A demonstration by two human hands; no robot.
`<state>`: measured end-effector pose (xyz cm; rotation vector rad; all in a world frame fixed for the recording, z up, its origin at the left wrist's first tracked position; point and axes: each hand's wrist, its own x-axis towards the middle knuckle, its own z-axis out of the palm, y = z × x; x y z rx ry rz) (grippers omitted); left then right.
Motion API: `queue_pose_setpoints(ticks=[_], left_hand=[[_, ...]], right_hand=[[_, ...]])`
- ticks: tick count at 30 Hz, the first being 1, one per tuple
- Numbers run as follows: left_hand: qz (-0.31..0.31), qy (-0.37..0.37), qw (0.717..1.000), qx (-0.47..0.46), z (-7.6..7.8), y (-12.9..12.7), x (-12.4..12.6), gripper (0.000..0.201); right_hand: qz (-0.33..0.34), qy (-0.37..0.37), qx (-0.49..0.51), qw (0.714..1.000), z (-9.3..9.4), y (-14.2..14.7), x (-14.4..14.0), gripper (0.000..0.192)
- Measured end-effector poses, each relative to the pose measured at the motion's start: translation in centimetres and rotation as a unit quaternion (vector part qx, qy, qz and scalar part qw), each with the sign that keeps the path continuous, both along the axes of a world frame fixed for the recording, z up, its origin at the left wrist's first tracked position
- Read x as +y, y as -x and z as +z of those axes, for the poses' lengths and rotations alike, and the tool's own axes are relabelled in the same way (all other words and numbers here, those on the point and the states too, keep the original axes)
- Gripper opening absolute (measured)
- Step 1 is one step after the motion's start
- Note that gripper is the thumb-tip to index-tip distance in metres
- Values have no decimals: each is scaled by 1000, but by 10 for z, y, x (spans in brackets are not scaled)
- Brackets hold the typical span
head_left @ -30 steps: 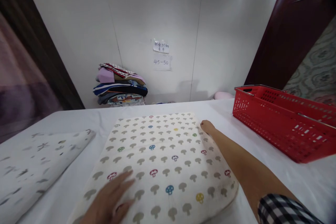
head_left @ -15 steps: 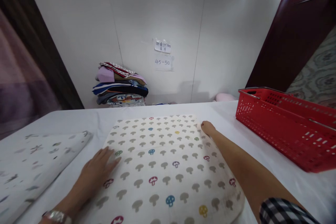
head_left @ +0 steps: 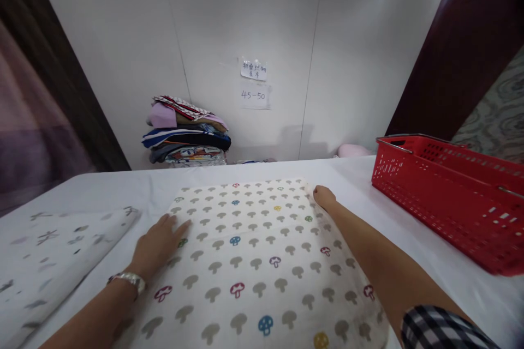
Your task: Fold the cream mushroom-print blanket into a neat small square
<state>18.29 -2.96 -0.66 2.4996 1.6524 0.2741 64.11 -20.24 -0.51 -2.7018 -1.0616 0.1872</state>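
Observation:
A white cloth printed with grey and coloured mushrooms (head_left: 245,251) is spread over the middle of the table, its near end running out of view. Flat on its left side rests my left hand (head_left: 158,245), fingers spread, with a silver bracelet at the wrist. My right hand (head_left: 325,197) is closed at the cloth's far right edge, where the fingers curl round the fabric. To the left lies another white cloth (head_left: 53,262) with a scattered dark print, apart from the mushroom one.
A red plastic basket (head_left: 434,196) with metal handles stands on the white-covered table (head_left: 347,174) at the right. Behind the table's far edge rises a stack of folded fabrics (head_left: 186,136). Two handwritten paper notes (head_left: 254,96) hang on the wall. A pink object (head_left: 352,151) shows at the back right.
My left hand has slid forward along the mushroom cloth's left edge. My right hand stays at the far right edge. The view has shifted slightly.

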Motion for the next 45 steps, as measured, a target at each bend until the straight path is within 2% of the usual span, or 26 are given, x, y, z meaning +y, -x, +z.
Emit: queue_pose_setpoints(ticks=[3, 7, 13, 16, 22, 24, 27, 30, 32, 35, 37, 40, 45], left_hand=[[64, 6, 998, -11, 15, -17, 13, 67], [99, 19, 995, -2, 24, -27, 30, 64], [133, 25, 990, 34, 22, -23, 39, 56], [122, 17, 992, 35, 20, -23, 40, 60], [138, 38, 989, 21, 23, -25, 36, 62], [143, 26, 989, 6, 24, -26, 34, 62], [109, -42, 993, -10, 22, -32, 32, 63], [10, -125, 992, -9, 12, -41, 37, 62], [-26, -107, 994, 14, 4, -45, 46, 60], [-3, -14, 999, 37, -7, -47, 60, 63], [15, 12, 999, 33, -10, -46, 67, 68], [14, 16, 999, 35, -9, -46, 67, 70], [11, 14, 999, 29, -4, -48, 61, 67]], right_hand=[[-2, -3, -8, 1000, 1, 0, 10, 27], [-12, -13, -21, 1000, -2, -1, 18, 27], [-35, -22, -28, 999, -10, -10, 21, 30], [-20, -27, -19, 999, -11, -17, 23, 29], [11, -36, 6, 999, -8, -33, 25, 26], [18, -40, 12, 999, -6, -36, 23, 35], [23, -57, -2, 998, -1, -29, 21, 47], [68, -77, -44, 994, -2, -8, 25, 46], [140, -52, -62, 987, -6, 9, 31, 51], [200, 23, -58, 978, -16, 28, 40, 57], [189, 38, -69, 979, -20, 31, 43, 59], [180, 23, -83, 980, -22, 26, 45, 64], [170, 43, -61, 983, -16, 25, 45, 61]])
